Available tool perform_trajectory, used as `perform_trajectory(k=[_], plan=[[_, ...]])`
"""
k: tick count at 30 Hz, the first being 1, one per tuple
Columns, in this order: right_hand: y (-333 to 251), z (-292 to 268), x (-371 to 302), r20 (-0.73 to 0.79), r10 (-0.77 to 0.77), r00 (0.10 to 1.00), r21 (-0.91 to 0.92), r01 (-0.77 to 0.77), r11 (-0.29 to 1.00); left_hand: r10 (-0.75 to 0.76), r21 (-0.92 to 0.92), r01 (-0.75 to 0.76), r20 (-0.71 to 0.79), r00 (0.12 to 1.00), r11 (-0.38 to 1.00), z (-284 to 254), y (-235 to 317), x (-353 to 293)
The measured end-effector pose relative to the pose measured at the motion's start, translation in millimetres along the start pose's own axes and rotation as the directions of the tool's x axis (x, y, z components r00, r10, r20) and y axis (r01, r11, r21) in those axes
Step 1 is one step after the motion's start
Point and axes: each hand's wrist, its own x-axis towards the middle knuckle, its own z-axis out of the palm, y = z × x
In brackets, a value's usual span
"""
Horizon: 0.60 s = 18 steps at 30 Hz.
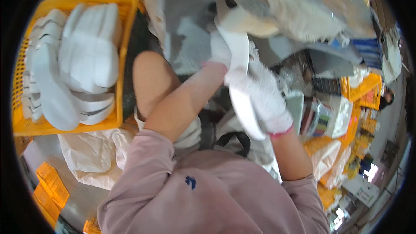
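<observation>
A long white shoe sole (pixel 243 106) is held on edge in front of me, running from the machine's opening down toward my lap. My left hand (pixel 220 48), in a white knit glove with a pink cuff, grips its far part from the left; those fingers are partly behind the sole. Around its middle, from the right, closes my gloved right hand (pixel 264 93). The sole's far end is close to a pale, rounded, blurred machine part (pixel 249 22); I cannot tell whether they touch.
On my left stands a yellow plastic crate (pixel 125 60) packed with white soles (pixel 89 47). Clear plastic sheeting (pixel 303 8) hangs over the machine. Yellow crates (pixel 368 89) and bagged goods line the right; more orange crates (pixel 52 184) lie on the floor lower left.
</observation>
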Motion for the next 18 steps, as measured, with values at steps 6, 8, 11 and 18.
perform_trajectory(k=[6,8,11,18], plan=[[1,-30,-41,0.192,0.081,0.978,-0.640,0.062,0.766,0.029,0.122,0.000,-0.239,0.971,0.993,-4,13,-26],[24,-41,-80,-0.122,-0.015,0.992,-0.701,-0.076,0.710,-0.188,-0.633,0.136,-0.016,0.982,0.762,-3,22,-52],[29,-43,-106,-0.335,0.309,0.890,-0.022,-0.335,0.942,-0.185,-0.505,0.093,-0.134,0.974,0.858,1,58,-58],[19,-57,-150,-0.317,0.243,0.917,-0.177,-0.309,0.934,-0.412,-0.575,0.462,0.226,0.883,0.675,41,96,-87]])
